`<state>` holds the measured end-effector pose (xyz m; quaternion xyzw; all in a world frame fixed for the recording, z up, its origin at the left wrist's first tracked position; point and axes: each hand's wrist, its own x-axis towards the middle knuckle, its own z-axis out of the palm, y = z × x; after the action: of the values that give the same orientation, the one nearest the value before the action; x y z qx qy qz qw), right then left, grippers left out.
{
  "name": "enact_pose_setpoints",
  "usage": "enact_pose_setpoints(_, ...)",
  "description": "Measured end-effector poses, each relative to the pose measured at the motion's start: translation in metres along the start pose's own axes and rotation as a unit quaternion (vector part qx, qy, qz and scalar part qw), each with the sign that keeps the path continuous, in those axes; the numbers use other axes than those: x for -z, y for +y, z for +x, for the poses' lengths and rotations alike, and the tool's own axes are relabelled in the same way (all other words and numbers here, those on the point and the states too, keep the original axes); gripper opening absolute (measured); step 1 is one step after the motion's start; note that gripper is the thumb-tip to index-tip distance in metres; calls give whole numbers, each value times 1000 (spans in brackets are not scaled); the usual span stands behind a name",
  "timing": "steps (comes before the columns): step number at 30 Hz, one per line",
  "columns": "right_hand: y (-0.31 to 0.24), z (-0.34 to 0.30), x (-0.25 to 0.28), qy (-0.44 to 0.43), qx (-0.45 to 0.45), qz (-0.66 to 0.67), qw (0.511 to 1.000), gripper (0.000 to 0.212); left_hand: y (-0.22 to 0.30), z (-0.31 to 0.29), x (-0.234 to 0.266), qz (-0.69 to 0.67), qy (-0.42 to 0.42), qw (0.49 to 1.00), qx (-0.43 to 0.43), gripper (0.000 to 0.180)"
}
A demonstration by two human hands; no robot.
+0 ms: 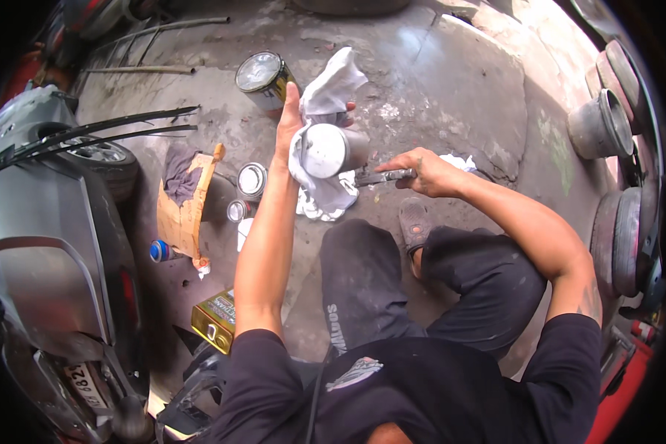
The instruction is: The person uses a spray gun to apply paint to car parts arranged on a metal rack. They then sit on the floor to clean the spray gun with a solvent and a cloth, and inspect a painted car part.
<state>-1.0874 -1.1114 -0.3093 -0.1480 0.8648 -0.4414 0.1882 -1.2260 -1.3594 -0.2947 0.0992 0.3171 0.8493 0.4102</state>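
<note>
My left hand (pixel 291 127) is raised in front of me, its thumb up, and holds a small round metal can (pixel 327 150) with a pale whitish end. A white rag (pixel 333 83) hangs around the can and through that hand. Most of its fingers are hidden behind the cloth and can. My right hand (pixel 431 172) grips a flat, narrow grey tool (pixel 386 177), its far end close to the can's lower right side. Whether the tool touches the can I cannot tell. Behind my left hand stands a larger paint can (pixel 260 72).
Two small lidded cans (pixel 251 180) stand left of my forearm, near a cardboard piece (pixel 182 200) with a dark rag. A yellow rectangular tin (pixel 217 320) sits nearer me. Grey car bodywork (pixel 48 244) is at left; a bucket (pixel 598 126) and tyres (pixel 617 240) are at right.
</note>
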Motion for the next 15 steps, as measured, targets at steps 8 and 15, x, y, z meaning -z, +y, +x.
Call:
enact_pose_setpoints(8, 15, 13, -17, 32, -30, 52, 998, 54, -55, -23, -25, 487, 322, 693, -424, 32)
enact_pose_setpoints(15, 2, 13, -17, 29, 6, 9, 1000, 55, -11, -35, -72, 829, 71, 384, -400, 32)
